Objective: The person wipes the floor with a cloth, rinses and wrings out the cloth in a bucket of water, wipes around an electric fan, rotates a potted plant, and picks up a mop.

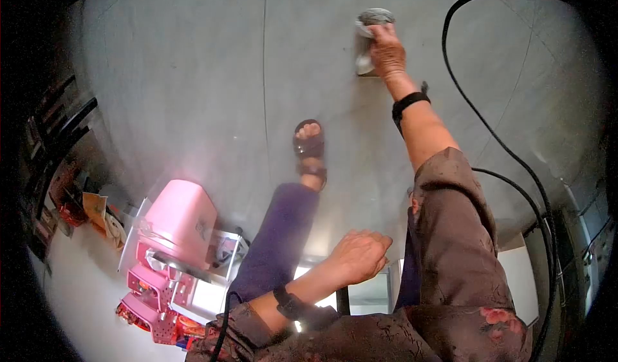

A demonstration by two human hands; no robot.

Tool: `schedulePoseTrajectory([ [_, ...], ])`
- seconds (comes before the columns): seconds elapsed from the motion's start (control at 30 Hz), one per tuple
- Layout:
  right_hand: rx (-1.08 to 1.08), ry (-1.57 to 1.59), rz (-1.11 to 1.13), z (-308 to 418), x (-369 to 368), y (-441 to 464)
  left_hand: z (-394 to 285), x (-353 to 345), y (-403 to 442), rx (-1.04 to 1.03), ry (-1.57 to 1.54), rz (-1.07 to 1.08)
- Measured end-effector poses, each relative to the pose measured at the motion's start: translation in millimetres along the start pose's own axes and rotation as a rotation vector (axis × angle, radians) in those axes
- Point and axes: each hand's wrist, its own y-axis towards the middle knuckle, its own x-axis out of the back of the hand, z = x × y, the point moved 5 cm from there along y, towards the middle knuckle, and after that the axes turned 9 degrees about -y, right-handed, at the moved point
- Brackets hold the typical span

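My right hand [388,51] reaches forward over the grey floor, its fingers closed on a blurred grey-and-white thing [374,18]. It looks like a crumpled cloth or a soft shoe; I cannot tell which. A paler part of it hangs or lies below the fingers, close to the floor. Nearer my body, my left hand [360,257] is curled in a loose fist above my lap, with nothing visible in it. Its fingertips are turned away from view. Both wrists wear black bands.
My foot in a dark sandal [309,144] stands on the floor [193,72]. A thick black cable [476,114] loops along the right. At the lower left are a pink bin [183,217], pink baskets [149,297] and a white-framed rack. Dark furniture [64,120] stands at the far left.
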Motion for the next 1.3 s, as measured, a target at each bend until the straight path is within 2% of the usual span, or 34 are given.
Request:
schedulePoseTrajectory([
  [0.07, -0.047, -0.025, -0.014, -18.1, 15.5, 2.8, -4.6, 0.9, -1.3, -0.025, -0.011, -0.001],
  [0.13, -0.093, 0.018, -0.214, -26.3, 39.1, -2.0, -6.6, 5.0, -2.6, -0.017, -0.016, -0.002],
  [0.17, -0.085, 0.014, -0.217, -21.1, 41.4, -6.4, -5.7, 5.6, -3.1, -0.024, -0.017, -0.007],
  [0.23, -0.115, 0.059, -0.124, -12.4, 35.6, -27.5, -3.8, 1.5, -3.0, -0.029, -0.008, -0.012],
  [0.4, -0.237, -0.186, 0.213, 10.0, -0.7, -23.0, -5.1, 2.9, -2.0, 0.001, -0.032, 0.002],
  [0.5, -0.263, -0.255, 0.293, 5.3, -3.4, -8.0, -3.8, 9.7, -2.5, 0.014, -0.04, 0.008],
  [0.57, -0.23, -0.232, 0.263, -2.8, 3.7, 6.6, -2.9, 6.7, -3.3, 0.013, -0.068, 0.011],
  [0.63, -0.256, -0.248, 0.197, -11.4, 10.1, 29.7, -2.2, 9.8, -4.9, 0.025, -0.129, -0.103],
  [0.67, -0.463, -0.118, 0.285, -19.6, 3.0, 29.3, -2.4, 11.5, -4.2, 0.013, -0.129, -0.112],
  [0.7, -0.322, -0.241, 0.221, -11.4, 11.2, 27.8, -4.2, 11.8, -3.9, -0.011, -0.12, -0.129],
  [0.87, -0.241, -0.218, 0.333, 7.4, 1.2, -4.5, -7.7, 3.5, -6.0, -0.075, -0.124, -0.183],
  [1.1, -0.353, -0.234, 0.255, -5.4, 16.7, 14.1, -10.1, 5.6, -6.2, -0.049, -0.114, -0.219],
  [1.3, -0.349, -0.254, 0.366, -1.5, 17.9, 20.3, -11.6, 1.6, -4.9, -0.061, -0.123, -0.202],
])
